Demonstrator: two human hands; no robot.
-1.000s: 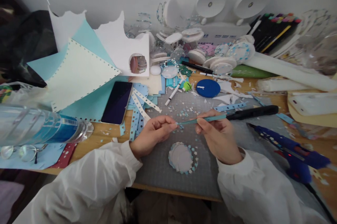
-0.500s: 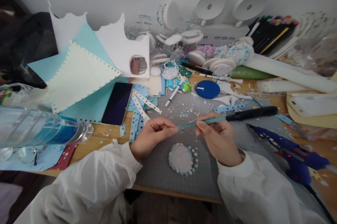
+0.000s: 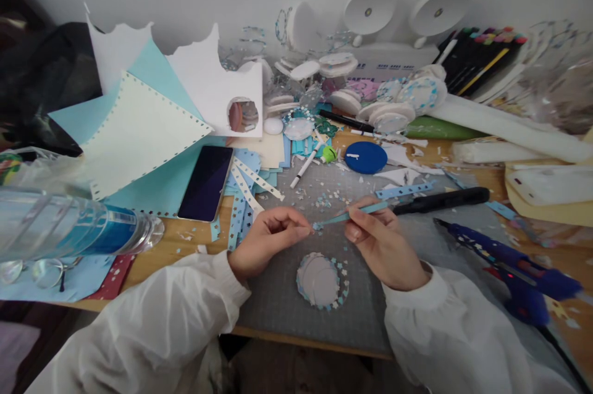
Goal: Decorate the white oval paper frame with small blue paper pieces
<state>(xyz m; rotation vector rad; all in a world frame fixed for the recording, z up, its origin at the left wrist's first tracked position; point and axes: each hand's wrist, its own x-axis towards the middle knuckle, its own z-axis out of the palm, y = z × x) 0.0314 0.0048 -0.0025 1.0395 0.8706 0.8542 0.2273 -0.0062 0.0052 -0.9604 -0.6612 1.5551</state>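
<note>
My left hand (image 3: 273,238) is closed in a pinch at the left of the grey cutting mat (image 3: 278,307). At its fingertips sits a tiny light-blue paper cutout (image 3: 317,226), its exact shape too small to tell. Teal tweezers (image 3: 337,218) lie between the thumb and fingers of my right hand (image 3: 389,249), their tip pointing left, close to the cutout. Below both hands a round white disc (image 3: 317,281) lies flat on the mat, small blue and white stars along its edge. An arc of stars at its right side stands slightly off the rim.
A blue glue gun (image 3: 509,264) with a red light and a black pen-like tool (image 3: 445,199) lie at right. On the left are a phone (image 3: 206,183), a water bottle (image 3: 111,227) and glasses (image 3: 49,272). Paper scraps, a blue oval lid (image 3: 365,157) and white discs crowd the back.
The tweezers' tip has drawn slightly right, away from my left fingertips, and the light-blue cutout now shows there. My right hand has shifted a little; my left hand stays put.
</note>
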